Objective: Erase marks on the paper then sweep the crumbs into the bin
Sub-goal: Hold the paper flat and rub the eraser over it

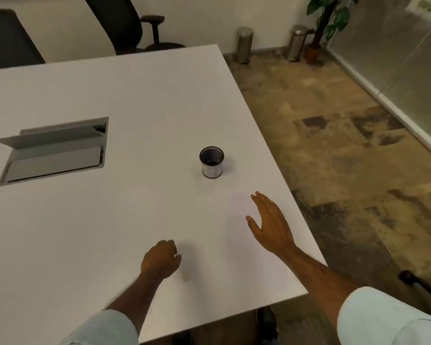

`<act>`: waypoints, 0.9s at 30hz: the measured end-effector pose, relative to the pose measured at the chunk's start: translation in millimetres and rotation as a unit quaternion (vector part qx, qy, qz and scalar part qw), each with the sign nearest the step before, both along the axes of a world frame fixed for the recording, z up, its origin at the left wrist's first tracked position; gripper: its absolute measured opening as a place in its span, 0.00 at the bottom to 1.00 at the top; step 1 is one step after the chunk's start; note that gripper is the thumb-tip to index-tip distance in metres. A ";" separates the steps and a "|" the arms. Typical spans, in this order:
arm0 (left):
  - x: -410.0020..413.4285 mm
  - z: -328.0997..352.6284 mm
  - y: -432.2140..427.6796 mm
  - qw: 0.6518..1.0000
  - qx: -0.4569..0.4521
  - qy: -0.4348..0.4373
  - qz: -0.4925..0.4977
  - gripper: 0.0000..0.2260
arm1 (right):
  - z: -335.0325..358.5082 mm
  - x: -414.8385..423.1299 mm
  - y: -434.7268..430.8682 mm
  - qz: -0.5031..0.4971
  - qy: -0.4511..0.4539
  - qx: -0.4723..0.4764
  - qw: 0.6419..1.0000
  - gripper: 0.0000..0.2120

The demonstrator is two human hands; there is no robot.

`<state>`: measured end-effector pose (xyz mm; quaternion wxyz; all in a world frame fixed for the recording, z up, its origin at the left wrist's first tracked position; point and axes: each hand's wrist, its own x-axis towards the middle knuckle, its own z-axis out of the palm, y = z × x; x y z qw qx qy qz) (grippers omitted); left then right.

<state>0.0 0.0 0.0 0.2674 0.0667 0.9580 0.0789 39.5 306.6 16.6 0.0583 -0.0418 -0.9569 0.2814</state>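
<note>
You are looking across a broad white rectangular table. Set into its top on your left is a grey metal cable hatch with its flap raised. Beyond the far edge stands a black office chair with armrests, and a second dark chair back shows at the upper left. On your right is mottled brown floor. Against the far wall stand two cylindrical brushed-metal pedal bins, well apart, and just beside the right-hand one a green leafy plant in a terracotta pot. A frosted glass partition runs along the right.
</note>
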 end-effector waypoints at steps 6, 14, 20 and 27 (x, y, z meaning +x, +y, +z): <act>16.9 -19.8 7.3 0.994 -0.025 -0.097 0.035 0.20 | -14.5 4.5 -0.9 -0.022 -0.024 -0.020 0.999 0.26; 23.7 -40.1 14.5 0.993 -0.004 -0.099 0.067 0.18 | -44.4 15.9 -7.3 -0.049 -0.056 -0.100 0.992 0.16; 31.7 -49.5 16.7 0.985 0.065 -0.096 0.125 0.11 | -66.3 32.3 -40.3 0.004 -0.118 -0.135 0.984 0.09; 27.9 -57.9 25.7 0.835 0.380 -0.129 0.377 0.05 | -80.7 31.8 -78.7 0.035 -0.150 -0.158 0.975 0.09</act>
